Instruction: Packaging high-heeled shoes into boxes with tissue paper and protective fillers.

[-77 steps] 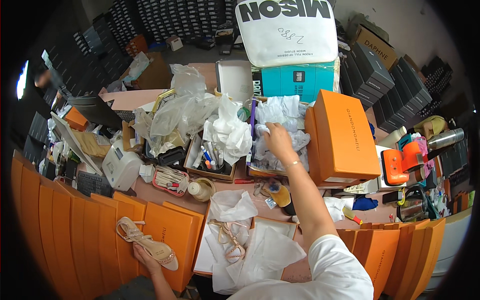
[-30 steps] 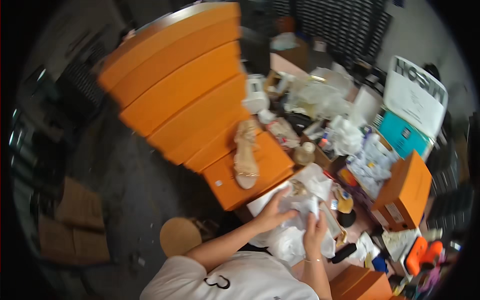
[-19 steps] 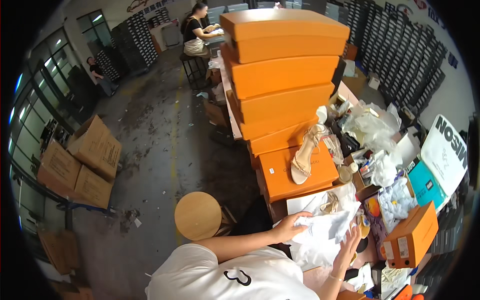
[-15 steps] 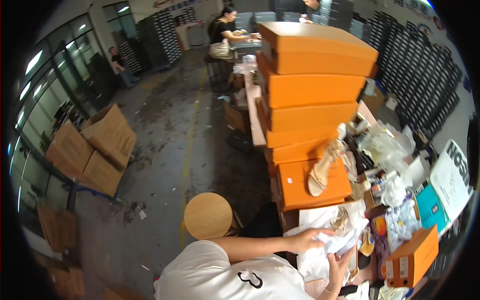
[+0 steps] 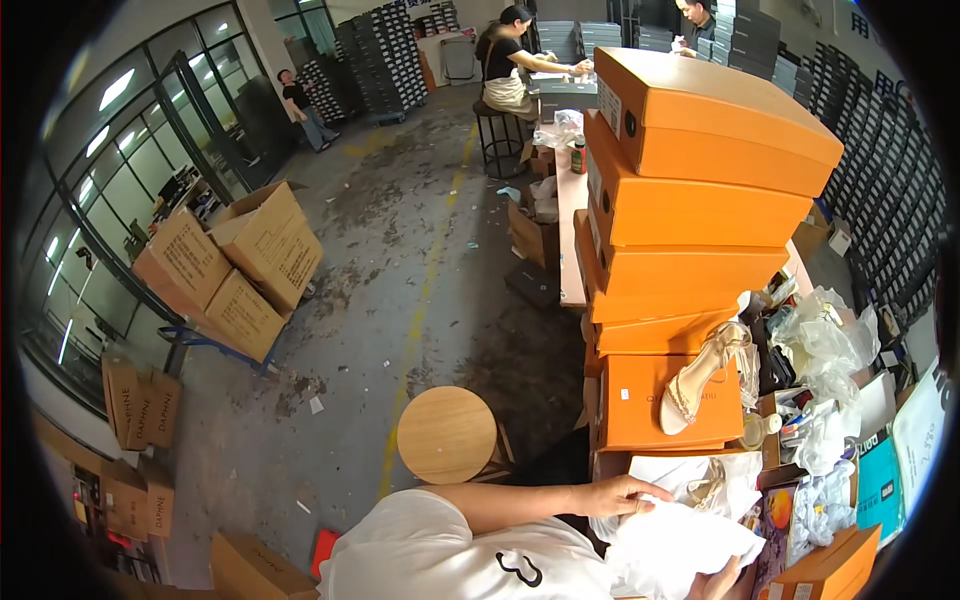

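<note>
One left hand [image 5: 625, 495] is pinching thin white tissue paper [image 5: 680, 545] at five o'clock; the right hand [image 5: 720, 580] is half-hiding under it, can't tell its grip. Hard tugging could be snagging the beige strappy sandal [image 5: 709, 488] at the paper's one o'clock.

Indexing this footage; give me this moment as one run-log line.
left hand: on white tissue; right hand: at tissue's edge; beige sandal: atop orange box

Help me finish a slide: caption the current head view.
Left hand holds white paper, right hand at its edge, near a sandal on an orange box, boxes stacked behind.
</note>
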`<state>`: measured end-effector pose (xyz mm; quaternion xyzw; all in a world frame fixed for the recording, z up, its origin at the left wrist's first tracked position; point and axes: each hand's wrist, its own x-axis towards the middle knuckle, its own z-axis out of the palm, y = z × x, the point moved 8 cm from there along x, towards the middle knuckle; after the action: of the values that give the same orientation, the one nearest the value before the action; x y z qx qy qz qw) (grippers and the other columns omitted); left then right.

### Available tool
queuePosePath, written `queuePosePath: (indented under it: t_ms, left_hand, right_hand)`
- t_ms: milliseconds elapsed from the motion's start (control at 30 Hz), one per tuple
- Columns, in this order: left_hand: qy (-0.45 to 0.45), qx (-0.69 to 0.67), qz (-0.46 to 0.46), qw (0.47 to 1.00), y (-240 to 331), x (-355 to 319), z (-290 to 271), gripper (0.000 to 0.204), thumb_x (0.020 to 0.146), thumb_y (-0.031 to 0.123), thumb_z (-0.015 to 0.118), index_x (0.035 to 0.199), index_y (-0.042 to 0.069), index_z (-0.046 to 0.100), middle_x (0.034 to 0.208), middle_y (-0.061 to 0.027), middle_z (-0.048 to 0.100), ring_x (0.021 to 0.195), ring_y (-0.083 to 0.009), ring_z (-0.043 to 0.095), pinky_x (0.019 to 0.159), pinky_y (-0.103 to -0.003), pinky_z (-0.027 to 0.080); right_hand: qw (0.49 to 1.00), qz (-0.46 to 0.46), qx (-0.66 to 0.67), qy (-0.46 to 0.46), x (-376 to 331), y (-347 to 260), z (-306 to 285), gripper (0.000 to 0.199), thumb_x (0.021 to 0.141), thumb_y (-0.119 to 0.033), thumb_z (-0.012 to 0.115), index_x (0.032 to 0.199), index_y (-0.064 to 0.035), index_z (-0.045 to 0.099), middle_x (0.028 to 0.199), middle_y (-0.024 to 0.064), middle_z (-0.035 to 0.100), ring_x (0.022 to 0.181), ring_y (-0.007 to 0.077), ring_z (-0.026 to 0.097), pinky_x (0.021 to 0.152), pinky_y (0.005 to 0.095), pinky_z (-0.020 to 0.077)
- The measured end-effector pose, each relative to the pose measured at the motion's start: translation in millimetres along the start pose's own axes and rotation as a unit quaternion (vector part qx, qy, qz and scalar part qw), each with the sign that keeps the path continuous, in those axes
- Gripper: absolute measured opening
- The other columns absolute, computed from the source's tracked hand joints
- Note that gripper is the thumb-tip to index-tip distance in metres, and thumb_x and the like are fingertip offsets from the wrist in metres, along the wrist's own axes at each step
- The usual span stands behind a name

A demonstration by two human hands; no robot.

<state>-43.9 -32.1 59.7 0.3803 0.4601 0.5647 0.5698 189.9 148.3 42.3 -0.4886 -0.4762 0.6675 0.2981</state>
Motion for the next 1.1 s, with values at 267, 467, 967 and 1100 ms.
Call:
queuePosePath:
  t_ms: [267,467,967,1100]
  left_hand:
    - [-0.224,0.005,-0.122,0.967,-33,63,51,0.078,0.091,0.059,0.049,0.14,-0.002,0.037,0.136,-0.0121,0.044,0.125,-0.0184,0.04,0.102,-0.031,0.034]
    - [-0.066,-0.207,-0.083,0.972,-45,88,70,0.061,0.094,0.049,0.05,0.128,-0.002,0.048,0.116,-0.0056,0.056,0.102,-0.0115,0.054,0.085,-0.026,0.047]
    - [0.018,-0.146,-0.041,0.988,-36,75,77,0.081,0.094,0.059,0.04,0.152,0.013,0.008,0.152,-0.0088,0.022,0.139,-0.021,0.019,0.108,-0.035,0.026]
    - [0.079,-0.204,-0.149,0.964,-66,71,71,0.073,0.093,0.059,0.043,0.147,0.013,0.028,0.134,-0.0048,0.04,0.119,-0.0146,0.037,0.094,-0.035,0.038]
  right_hand:
    - [0.953,-0.238,-0.164,-0.096,31,-25,12,0.041,0.09,-0.009,0.052,0.128,0.0042,0.045,0.121,0.0173,0.055,0.102,0.027,0.056,0.087,0.0357,0.0464]
    - [0.934,-0.328,-0.143,-0.011,22,-86,56,0.034,0.091,-0.007,0.056,0.123,0.0006,0.048,0.109,0.0071,0.056,0.095,0.016,0.054,0.086,0.0264,0.0426]
    - [0.935,-0.17,-0.218,-0.222,-32,0,91,0.03,0.082,-0.013,0.069,0.103,0.0049,0.057,0.085,0.0048,0.06,0.078,0.0113,0.052,0.071,0.0245,0.0439]
    - [0.933,-0.162,-0.234,-0.222,-26,13,73,0.022,0.088,-0.014,0.065,0.097,0.0052,0.059,0.081,0.0026,0.057,0.071,0.0065,0.045,0.061,0.0219,0.0375]
